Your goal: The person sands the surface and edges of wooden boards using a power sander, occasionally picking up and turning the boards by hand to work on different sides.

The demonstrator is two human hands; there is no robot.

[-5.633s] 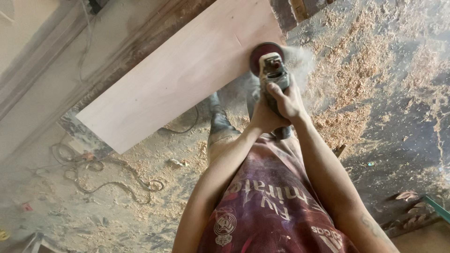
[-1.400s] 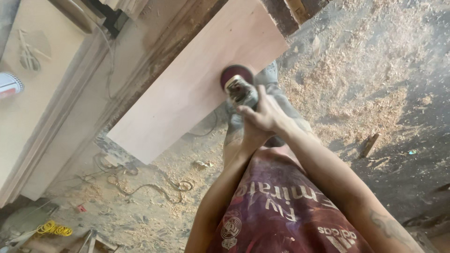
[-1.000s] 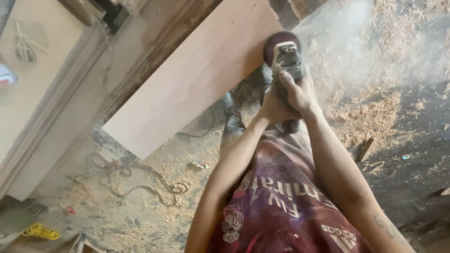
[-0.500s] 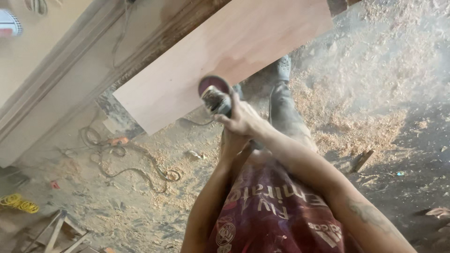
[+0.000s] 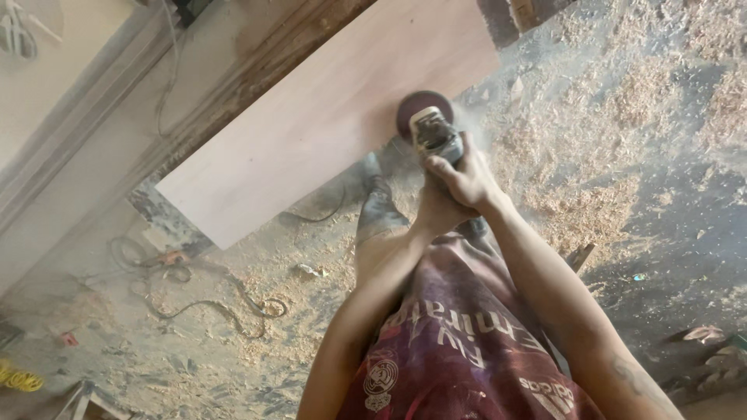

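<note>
Both my hands grip a grey power sander whose dark red disc presses on the near edge of a pale plywood board. My right hand wraps the sander's body from above. My left hand clasps it from below, partly hidden behind the right. Fine dust drifts off the disc to the right. The board lies slanted from lower left to upper right across a dark wooden beam.
Sawdust and shavings cover the floor. A tangled cable lies at the left. My foot in a dusty shoe stands under the board's edge. A small wood offcut lies at the right, and a yellow coil at far left.
The sander has slid right along the board's near edge since half a second ago, after sweeping left before that. Fresh dust rises near the disc.
</note>
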